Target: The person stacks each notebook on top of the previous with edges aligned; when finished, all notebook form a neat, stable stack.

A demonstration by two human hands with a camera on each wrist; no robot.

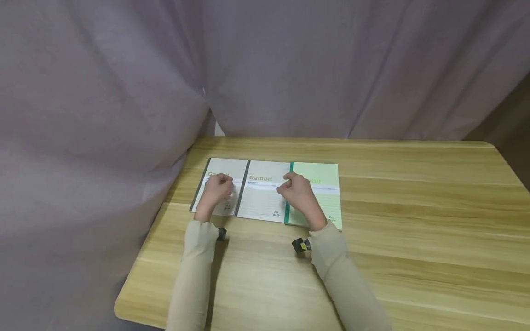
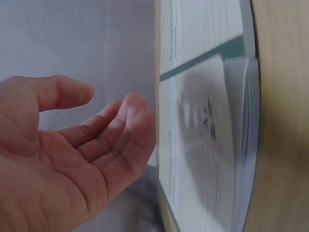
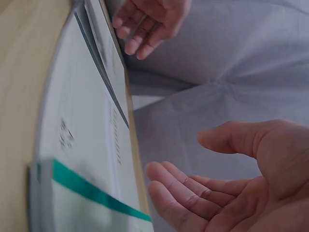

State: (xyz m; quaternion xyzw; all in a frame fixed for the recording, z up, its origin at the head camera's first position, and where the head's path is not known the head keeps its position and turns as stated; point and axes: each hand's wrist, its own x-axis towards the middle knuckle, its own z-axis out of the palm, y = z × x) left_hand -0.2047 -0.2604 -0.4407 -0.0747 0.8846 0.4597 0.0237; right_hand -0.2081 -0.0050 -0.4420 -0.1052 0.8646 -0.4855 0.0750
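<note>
Head view, notebooks: three Gambit notebooks lie flat in a row on the wooden table, long axes pointing away from the person, spines on each cover's left edge. The left grey notebook and the middle grey notebook have dark spines; the green notebook has a teal spine.
Head view, left hand: the left hand is over the left grey notebook, fingers loosely bent, grasping nothing.
Head view, right hand: the right hand is over the seam between the middle grey notebook and the green notebook, fingers loosely bent; contact with the covers cannot be told.
Left wrist view: the left hand is released, palm facing the cover, fingertips just beside it and apart from it. The left grey notebook lies directly ahead of the fingertips; its dark spine runs past them.
Right wrist view: the right hand is released, fingers relaxed and near the table edge, holding nothing. The teal spine lies just ahead of the fingers; the left hand shows at the far end of the row.
Handling advice: judged from these views, flat fingertips should press on the cover near the spine, so that each notebook slides squarely and keeps its long axis parallel to its neighbours.
Surroundings: a grey curtain hangs behind the table.
</note>
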